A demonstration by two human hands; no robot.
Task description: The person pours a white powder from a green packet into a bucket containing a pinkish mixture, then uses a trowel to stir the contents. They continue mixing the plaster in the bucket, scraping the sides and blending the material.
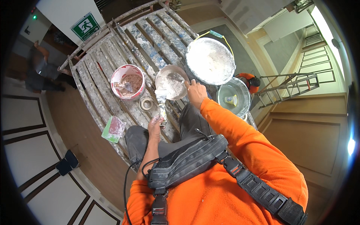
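My left hand [154, 126] is closed around the handle of a putty knife [162, 105], whose smeared blade points away from me at the near edge of a bowl. That shallow bowl [160, 73] holds whitish-grey powder or paste. My right hand [196, 93] grips the bowl's right rim, fingers over the edge. Just beyond it stands a large bucket [190, 69] heaped with white powder. To the left of the bowl is a red-rimmed bucket [141, 90] with pinkish paste and a tool in it. Between them lies a tape roll [146, 104].
I sit on a paint-spattered slatted platform [150, 48] with railings. A bucket of water [245, 107] with a floating yellow cup [231, 100] is at right. Green and pink pads [113, 129] lie left. A stepladder [288, 88], an orange-clad person [249, 80] and another person [43, 71] are below.
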